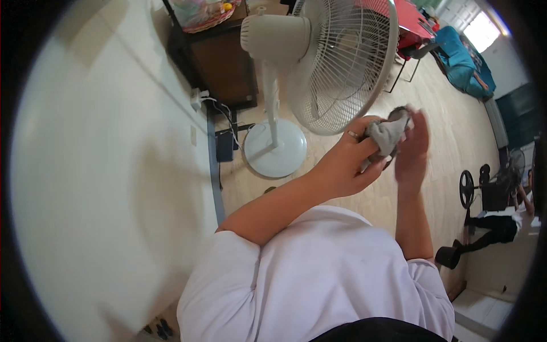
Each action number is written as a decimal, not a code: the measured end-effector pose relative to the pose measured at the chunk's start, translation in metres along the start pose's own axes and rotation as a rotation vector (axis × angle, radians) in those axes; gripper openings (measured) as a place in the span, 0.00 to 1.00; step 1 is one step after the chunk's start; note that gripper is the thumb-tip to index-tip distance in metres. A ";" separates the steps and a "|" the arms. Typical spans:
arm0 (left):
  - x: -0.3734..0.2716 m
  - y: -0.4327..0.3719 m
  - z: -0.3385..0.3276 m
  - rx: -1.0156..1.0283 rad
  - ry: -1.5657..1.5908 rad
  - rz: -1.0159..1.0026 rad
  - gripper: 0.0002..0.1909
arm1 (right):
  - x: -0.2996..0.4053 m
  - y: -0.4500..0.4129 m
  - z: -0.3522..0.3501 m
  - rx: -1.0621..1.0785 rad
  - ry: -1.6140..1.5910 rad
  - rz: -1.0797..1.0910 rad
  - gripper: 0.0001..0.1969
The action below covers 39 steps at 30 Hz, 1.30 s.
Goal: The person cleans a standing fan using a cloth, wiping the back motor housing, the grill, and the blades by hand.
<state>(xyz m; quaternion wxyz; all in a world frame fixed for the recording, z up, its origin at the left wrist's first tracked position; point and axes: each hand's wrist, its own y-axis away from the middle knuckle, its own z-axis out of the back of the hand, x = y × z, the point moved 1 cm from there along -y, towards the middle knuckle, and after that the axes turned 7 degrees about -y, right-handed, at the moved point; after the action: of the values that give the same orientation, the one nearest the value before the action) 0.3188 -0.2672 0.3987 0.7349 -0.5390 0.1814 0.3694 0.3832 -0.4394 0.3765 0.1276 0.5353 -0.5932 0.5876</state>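
My left hand (357, 156), with a ring on one finger, grips a bunched grey cloth (386, 134) in front of my chest. My right hand (413, 147) is raised along the cloth's right side, its fingers straight and blurred by motion. Whether it also pinches the cloth is not clear. Just beyond my left hand stands a white pedestal fan (275, 38). Its wire grille (342, 68) faces right, and the rim comes close to my left fingers. The fan's round base (275, 149) rests on the floor.
A pale wall (107, 171) runs along my left. A plugged-in adapter (197, 99) with white cords is beside a dark cabinet (224, 64). Far right are a teal couch (463, 64) with someone's arm showing, weight plates (466, 189), and a person in dark trousers (491, 231).
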 end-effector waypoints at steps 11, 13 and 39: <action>0.063 0.098 0.009 -0.295 0.131 0.606 0.29 | -0.005 0.012 -0.036 0.218 0.737 0.080 0.22; 0.077 0.058 0.040 -0.542 -0.078 0.461 0.21 | -0.003 -0.017 -0.027 -0.097 0.702 0.179 0.25; 0.290 0.130 0.005 0.406 -0.308 0.511 0.24 | -0.043 -0.065 -0.075 -0.367 0.427 0.068 0.31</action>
<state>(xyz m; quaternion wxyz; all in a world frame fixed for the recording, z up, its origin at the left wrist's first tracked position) 0.4136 -0.1428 0.1218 0.7296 -0.2571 0.2672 0.5746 0.4156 -0.3388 0.4000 0.3247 0.3474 -0.6669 0.5737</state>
